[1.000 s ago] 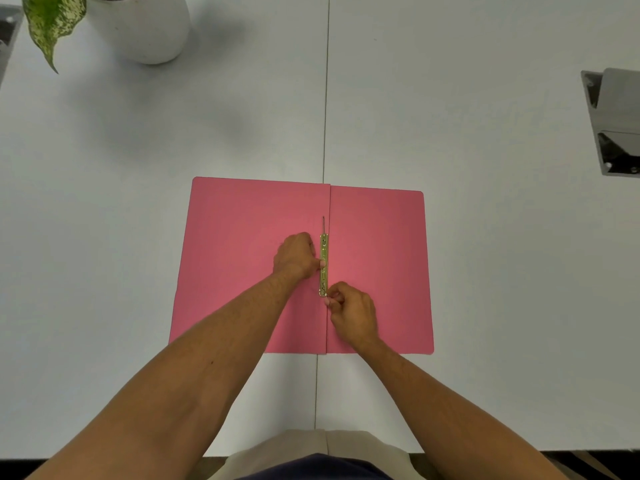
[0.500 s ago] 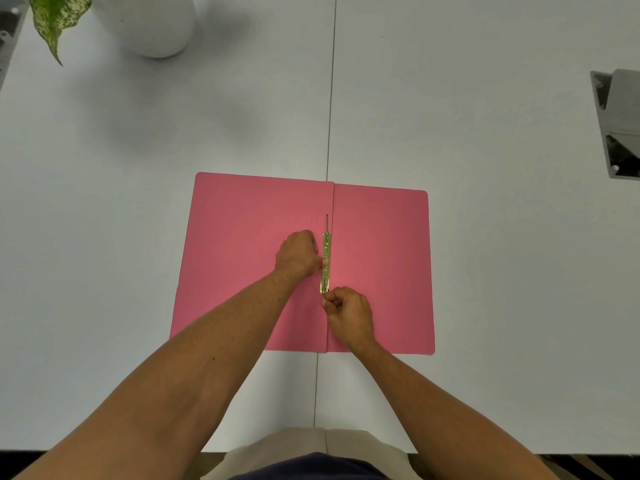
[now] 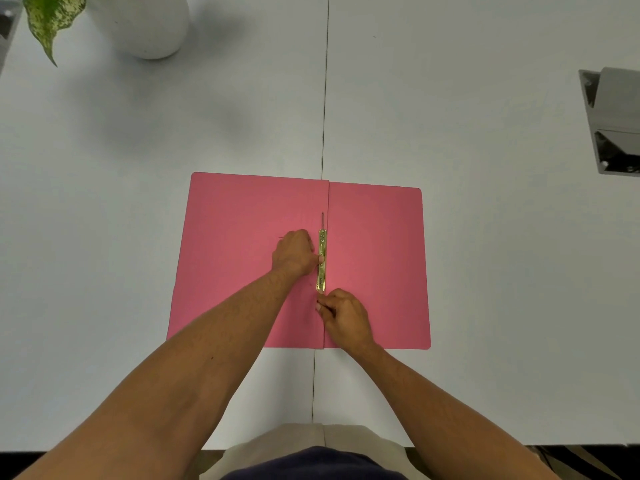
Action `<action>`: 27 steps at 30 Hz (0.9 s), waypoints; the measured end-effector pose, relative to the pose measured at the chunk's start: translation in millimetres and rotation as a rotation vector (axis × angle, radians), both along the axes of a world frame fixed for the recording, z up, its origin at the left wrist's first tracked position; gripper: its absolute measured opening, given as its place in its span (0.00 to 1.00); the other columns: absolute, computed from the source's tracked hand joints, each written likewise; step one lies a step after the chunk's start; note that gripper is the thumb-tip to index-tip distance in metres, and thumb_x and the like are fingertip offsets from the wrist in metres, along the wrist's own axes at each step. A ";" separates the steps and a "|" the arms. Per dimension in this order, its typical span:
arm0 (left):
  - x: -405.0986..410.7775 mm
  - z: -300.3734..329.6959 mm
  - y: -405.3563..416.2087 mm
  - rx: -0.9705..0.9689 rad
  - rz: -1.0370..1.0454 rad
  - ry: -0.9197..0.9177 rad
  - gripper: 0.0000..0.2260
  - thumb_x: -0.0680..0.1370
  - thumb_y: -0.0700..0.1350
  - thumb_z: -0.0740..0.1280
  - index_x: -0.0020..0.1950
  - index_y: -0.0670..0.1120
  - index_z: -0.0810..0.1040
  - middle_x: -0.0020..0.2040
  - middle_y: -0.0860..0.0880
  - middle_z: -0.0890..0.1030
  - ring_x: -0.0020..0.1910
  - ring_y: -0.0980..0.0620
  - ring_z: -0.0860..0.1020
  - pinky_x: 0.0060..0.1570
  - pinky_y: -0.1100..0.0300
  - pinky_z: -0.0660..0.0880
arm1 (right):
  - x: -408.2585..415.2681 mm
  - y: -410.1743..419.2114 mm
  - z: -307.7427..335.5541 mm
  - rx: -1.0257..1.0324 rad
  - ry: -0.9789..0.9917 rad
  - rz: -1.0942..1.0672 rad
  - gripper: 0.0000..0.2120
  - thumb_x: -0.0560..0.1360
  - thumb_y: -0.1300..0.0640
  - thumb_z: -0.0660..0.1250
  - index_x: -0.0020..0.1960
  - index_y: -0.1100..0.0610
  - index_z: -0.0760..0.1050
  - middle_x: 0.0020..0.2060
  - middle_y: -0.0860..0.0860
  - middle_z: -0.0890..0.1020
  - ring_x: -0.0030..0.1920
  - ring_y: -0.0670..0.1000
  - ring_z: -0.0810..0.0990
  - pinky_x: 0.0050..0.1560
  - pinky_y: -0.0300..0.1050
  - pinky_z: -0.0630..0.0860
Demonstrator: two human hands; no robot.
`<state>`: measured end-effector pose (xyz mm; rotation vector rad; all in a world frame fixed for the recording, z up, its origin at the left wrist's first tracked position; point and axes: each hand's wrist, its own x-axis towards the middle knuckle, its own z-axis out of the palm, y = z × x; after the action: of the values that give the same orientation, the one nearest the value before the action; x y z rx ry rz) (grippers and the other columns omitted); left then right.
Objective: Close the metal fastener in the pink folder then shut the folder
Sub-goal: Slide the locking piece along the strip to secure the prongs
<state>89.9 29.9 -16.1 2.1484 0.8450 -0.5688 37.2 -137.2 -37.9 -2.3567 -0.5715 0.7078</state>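
Pink folder (image 3: pixel 242 258) lies open flat on white table (image 3: pixel 485 271), spine roughly in line w/ the table seam (image 3: pixel 323 116), near the table's front edge. L flap is wider than R flap.

Metal fastener (image 3: pixel 322 261), brass-coloured strip, sits along the spine just left of the fold, running away from the person. One thin prong (image 3: pixel 322 220) sticks out past the far end of the strip; can't tell if it's lying flat or raised.

Left hand (image 3: pixel 294 254) rests on the L flap beside the strip, fingers curled in, thumb tip pressing on the strip's edge abt mid-length. Not wrapped around anything, more a loose fist pinning the strip down.

Right hand (image 3: pixel 343 317) is at the near end of the strip, on the fold line, fingers bunched and pinched together at the tip. Looks like it's pinching smth small right at the strip's end, prob the near prong, but it's hidden by the fingers, so can't tell what exactly is gripped.

Both forearms bare, coming in from the bottom of the frame.

Other stuff: white plant pot (image 3: pixel 145 26) at far L w/ a speckled green leaf (image 3: pixel 52 19) hanging over; grey metal bracket (image 3: pixel 613 123) at R edge, well apart from folder.
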 end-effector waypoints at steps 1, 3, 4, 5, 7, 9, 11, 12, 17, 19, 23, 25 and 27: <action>-0.2 -0.6 0.0 0.003 -0.003 0.000 0.13 0.69 0.46 0.77 0.45 0.45 0.74 0.49 0.46 0.80 0.47 0.46 0.79 0.41 0.52 0.75 | -0.2 -0.6 0.4 0.003 0.000 0.007 0.11 0.77 0.58 0.67 0.57 0.57 0.81 0.40 0.54 0.80 0.40 0.52 0.76 0.41 0.47 0.76; -0.2 -1.8 0.2 0.007 -0.012 -0.004 0.13 0.69 0.45 0.77 0.46 0.45 0.75 0.48 0.46 0.80 0.46 0.46 0.79 0.41 0.52 0.76 | 0.8 -2.4 1.2 0.023 0.008 0.001 0.11 0.77 0.59 0.66 0.59 0.58 0.80 0.41 0.54 0.81 0.40 0.51 0.76 0.41 0.46 0.76; -0.3 -2.1 0.4 0.007 -0.014 -0.010 0.13 0.69 0.45 0.77 0.46 0.45 0.74 0.48 0.46 0.79 0.46 0.46 0.79 0.41 0.52 0.76 | 1.7 -3.3 1.6 0.040 0.012 -0.013 0.11 0.77 0.60 0.66 0.59 0.58 0.80 0.41 0.54 0.81 0.40 0.51 0.77 0.42 0.45 0.77; -0.7 -2.2 0.6 0.006 -0.016 -0.017 0.13 0.69 0.46 0.77 0.45 0.45 0.74 0.48 0.46 0.79 0.45 0.46 0.79 0.40 0.53 0.75 | 2.6 -4.1 1.8 0.058 0.013 -0.035 0.11 0.77 0.61 0.66 0.58 0.59 0.80 0.42 0.54 0.81 0.41 0.50 0.77 0.44 0.44 0.77; -2.0 -3.6 1.1 0.010 -0.024 -0.037 0.13 0.70 0.46 0.76 0.45 0.45 0.74 0.48 0.47 0.79 0.45 0.47 0.78 0.39 0.53 0.74 | 4.1 -5.7 1.0 0.090 -0.004 -0.080 0.11 0.77 0.63 0.66 0.57 0.59 0.81 0.45 0.55 0.82 0.43 0.50 0.78 0.47 0.41 0.76; -6.7 -6.5 -0.4 0.021 -0.042 -0.086 0.11 0.70 0.46 0.75 0.46 0.45 0.75 0.48 0.46 0.79 0.45 0.46 0.78 0.41 0.52 0.76 | 4.6 -8.4 0.8 0.082 -0.067 -0.076 0.11 0.76 0.65 0.66 0.57 0.59 0.81 0.48 0.54 0.83 0.48 0.51 0.78 0.51 0.40 0.74; -14.9 -9.3 -1.4 0.029 -0.054 -0.171 0.09 0.71 0.46 0.74 0.46 0.45 0.76 0.47 0.46 0.79 0.45 0.47 0.78 0.42 0.52 0.77 | 4.3 -10.8 0.4 0.033 -0.184 -0.015 0.13 0.74 0.65 0.67 0.58 0.58 0.80 0.51 0.54 0.83 0.52 0.53 0.77 0.54 0.42 0.71; -20.4 -10.4 -1.7 0.023 -0.050 -0.222 0.08 0.72 0.46 0.73 0.46 0.46 0.77 0.47 0.47 0.78 0.45 0.47 0.77 0.42 0.52 0.76 | 4.1 -11.6 0.6 0.001 -0.244 0.025 0.15 0.73 0.65 0.68 0.58 0.58 0.80 0.53 0.53 0.83 0.54 0.54 0.77 0.54 0.45 0.71; -55.1 -10.6 4.2 0.048 0.056 -0.396 0.09 0.75 0.43 0.69 0.55 0.45 0.76 0.54 0.47 0.76 0.47 0.52 0.74 0.46 0.59 0.72 | 4.2 -11.9 0.5 -0.143 -0.343 0.143 0.22 0.73 0.61 0.67 0.67 0.55 0.72 0.63 0.54 0.79 0.63 0.55 0.75 0.61 0.54 0.72; -68.3 -11.6 15.0 0.114 0.123 -0.383 0.11 0.74 0.41 0.68 0.56 0.44 0.77 0.56 0.45 0.76 0.51 0.49 0.76 0.50 0.56 0.73 | 5.0 -11.0 1.3 -0.184 -0.340 0.173 0.23 0.73 0.61 0.66 0.68 0.55 0.71 0.64 0.54 0.78 0.66 0.57 0.74 0.63 0.56 0.71; -92.8 -13.0 42.9 0.368 0.299 -0.277 0.17 0.71 0.44 0.72 0.58 0.41 0.77 0.58 0.38 0.76 0.57 0.37 0.74 0.58 0.47 0.69 | 9.1 -7.1 5.7 -0.211 -0.280 0.211 0.23 0.77 0.60 0.62 0.71 0.55 0.68 0.70 0.55 0.73 0.72 0.56 0.68 0.70 0.58 0.61; -102.8 -13.8 54.2 0.441 0.387 -0.195 0.25 0.69 0.51 0.74 0.61 0.41 0.75 0.61 0.37 0.75 0.61 0.36 0.72 0.62 0.44 0.67 | 12.5 -6.1 8.0 -0.232 -0.209 0.223 0.22 0.80 0.57 0.57 0.74 0.53 0.63 0.74 0.53 0.67 0.75 0.53 0.61 0.74 0.59 0.52; -109.0 -14.2 65.3 0.454 0.495 -0.102 0.35 0.66 0.59 0.74 0.66 0.42 0.70 0.67 0.38 0.71 0.67 0.37 0.68 0.66 0.42 0.63 | 15.9 -4.7 10.4 -0.253 -0.156 0.223 0.23 0.81 0.52 0.55 0.75 0.52 0.59 0.76 0.51 0.63 0.77 0.51 0.56 0.76 0.61 0.46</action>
<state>-19.1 95.3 -30.3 2.2081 1.4959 -0.0091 53.1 -141.9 -27.6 -2.6265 -0.8681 0.7345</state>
